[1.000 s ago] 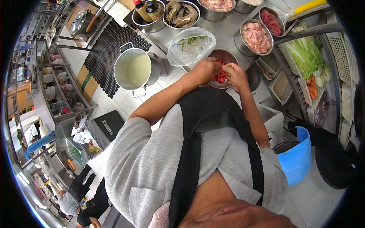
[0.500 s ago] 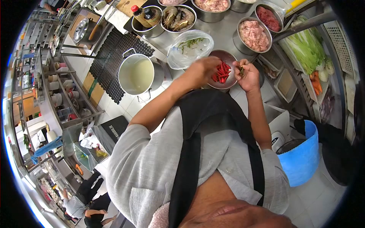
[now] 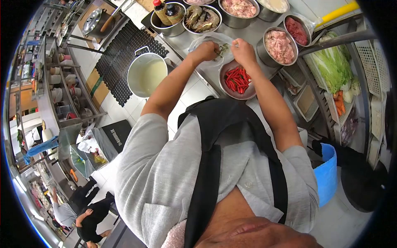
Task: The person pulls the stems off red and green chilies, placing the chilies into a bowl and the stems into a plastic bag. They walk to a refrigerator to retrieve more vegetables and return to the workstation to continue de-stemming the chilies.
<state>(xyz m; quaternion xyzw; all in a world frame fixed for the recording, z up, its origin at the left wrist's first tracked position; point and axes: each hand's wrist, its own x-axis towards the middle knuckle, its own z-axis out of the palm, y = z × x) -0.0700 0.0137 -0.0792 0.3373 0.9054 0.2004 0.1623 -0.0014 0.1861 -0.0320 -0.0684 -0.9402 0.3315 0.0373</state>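
A clear plastic bag (image 3: 211,63) with green stems (image 3: 223,50) in it lies on the metal counter. My left hand (image 3: 205,52) is over the bag's left side, fingers curled beside the stems; what they pinch is hidden. At the bag's right edge, my right hand (image 3: 244,53) is closed, thumb and finger pinched on what looks like the plastic. Just below it stands a round metal bowl (image 3: 226,91) of red chillies (image 3: 237,80), which neither hand touches.
Metal pots of raw meat (image 3: 281,46), prawns (image 3: 202,18) and bottles (image 3: 168,15) line the counter behind. A tall pot of pale liquid (image 3: 147,75) stands at left. Cabbage (image 3: 331,66) and carrots (image 3: 339,103) sit in racks at right. Other people (image 3: 89,215) are at lower left.
Both hands have moved away from the chilli bowl to the plastic bag. The small green thing my right hand held is no longer visible there. The bag sits slightly farther back from the bowl.
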